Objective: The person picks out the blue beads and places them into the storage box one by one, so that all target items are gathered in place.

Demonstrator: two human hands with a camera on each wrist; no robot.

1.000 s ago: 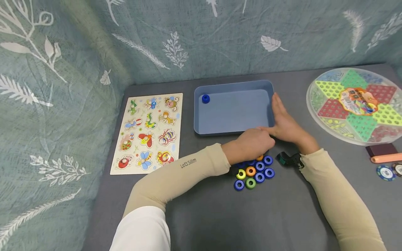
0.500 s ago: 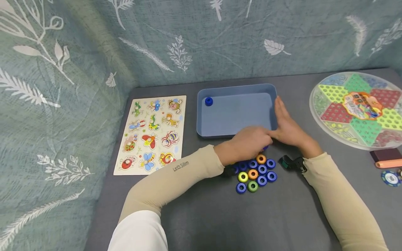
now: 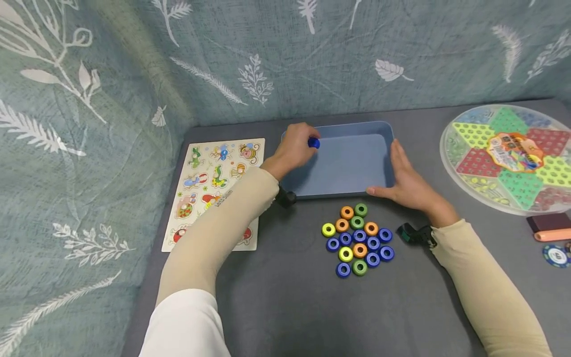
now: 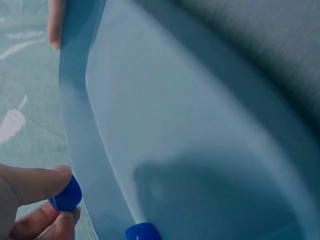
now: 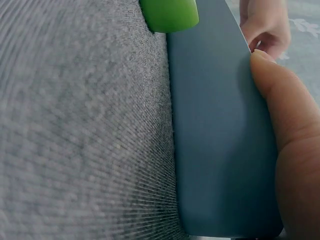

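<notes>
Over the left part of the blue-grey tray, my left hand pinches a blue bead between thumb and fingers. Another blue bead lies inside the tray in the left wrist view; in the head view the left hand hides it. My right hand rests against the tray's front right corner. Its straight fingers lie along the right wall and its thumb touches the front rim. In front of the tray, several ring-shaped beads in blue, orange, yellow and green lie in a loose group.
To the left lies an insect peg puzzle board, partly under the left forearm. A round star-patterned game board is at the right. Near it are a dark block, an orange stick and poker chips. A patterned cloth hangs behind.
My left hand has moved from the bead group up and left over the tray, carrying a blue bead. The bead group is uncovered. My right hand stays at the tray corner.
</notes>
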